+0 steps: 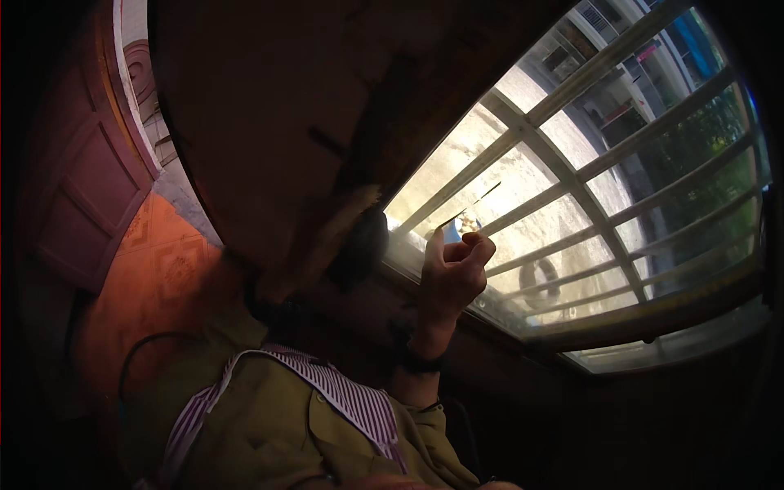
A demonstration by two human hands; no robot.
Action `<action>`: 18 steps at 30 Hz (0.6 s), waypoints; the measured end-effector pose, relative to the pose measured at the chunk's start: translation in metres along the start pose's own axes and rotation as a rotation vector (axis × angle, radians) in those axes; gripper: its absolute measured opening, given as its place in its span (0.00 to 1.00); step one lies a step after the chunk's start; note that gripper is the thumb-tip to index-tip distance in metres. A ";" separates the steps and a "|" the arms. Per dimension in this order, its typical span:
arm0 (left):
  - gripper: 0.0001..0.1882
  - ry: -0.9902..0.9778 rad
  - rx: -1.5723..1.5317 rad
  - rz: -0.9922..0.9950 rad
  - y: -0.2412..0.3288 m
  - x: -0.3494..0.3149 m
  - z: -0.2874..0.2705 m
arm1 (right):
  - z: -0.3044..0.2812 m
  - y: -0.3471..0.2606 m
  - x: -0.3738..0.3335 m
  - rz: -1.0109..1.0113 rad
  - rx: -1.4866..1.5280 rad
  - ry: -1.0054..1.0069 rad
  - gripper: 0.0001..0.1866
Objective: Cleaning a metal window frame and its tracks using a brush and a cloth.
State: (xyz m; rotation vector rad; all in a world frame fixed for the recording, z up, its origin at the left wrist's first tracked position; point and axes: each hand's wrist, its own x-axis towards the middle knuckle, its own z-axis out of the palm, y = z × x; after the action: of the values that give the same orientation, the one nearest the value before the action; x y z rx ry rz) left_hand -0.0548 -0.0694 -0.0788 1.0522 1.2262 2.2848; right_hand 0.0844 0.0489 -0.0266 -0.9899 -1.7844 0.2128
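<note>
Your right hand (455, 273) was raised before a barred window (523, 126), a dark wristband (422, 360) at its wrist. The grip was together, thumb and forefinger apparently pinched on the lower end of a thin dark stick (482, 198), which slanted up and rightward against the bright light. Taking hold of the stick appeared done; handling seemed under way. No finished result showed, and how much remained could not be judged. Your left hand could not be made out, so its grip could not be told.
</note>
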 end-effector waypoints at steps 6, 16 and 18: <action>0.14 -0.173 -0.106 -0.146 0.001 0.033 -0.004 | 0.008 -0.020 -0.004 0.110 -0.119 -0.001 0.18; 0.13 -0.431 -0.268 -0.384 0.012 0.050 -0.030 | 0.018 -0.008 -0.004 0.103 -0.184 0.061 0.13; 0.12 -0.464 -0.296 -0.412 0.016 0.057 -0.026 | 0.014 -0.012 -0.002 0.142 -0.096 0.000 0.13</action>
State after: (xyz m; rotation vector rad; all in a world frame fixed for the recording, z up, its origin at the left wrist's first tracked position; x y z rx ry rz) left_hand -0.1116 -0.0595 -0.0489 1.0261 0.7963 1.7144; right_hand 0.0669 0.0439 -0.0281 -1.1874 -1.7388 0.2173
